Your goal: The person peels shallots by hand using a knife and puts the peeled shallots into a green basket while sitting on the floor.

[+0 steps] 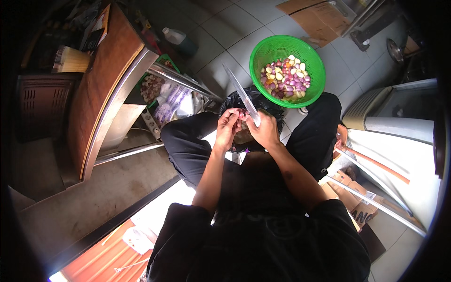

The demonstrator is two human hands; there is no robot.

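Between my knees, my left hand (227, 127) pinches a small reddish shallot (241, 115) in its fingertips. My right hand (265, 128) grips a long-bladed knife (239, 88) near its lower end, the blade slanting up and to the left. The right thumb is close to the shallot; whether it touches is too small to tell. Below both hands stands a container lined with a black plastic bag (252, 94), its contents partly hidden by the hands. Just beyond my right knee, a green plastic colander (254, 72) holds peeled shallots (297, 84) and garlic cloves (279, 76).
A wooden table (105, 84) with metal edging rises at left. Under it are a green crate (165, 58) of bulbs and a power strip (150, 123). A plastic bottle (174, 35) stands on the tiled floor. Flattened cardboard (317, 21) lies beyond the colander; cardboard boxes (352, 197) are at right.
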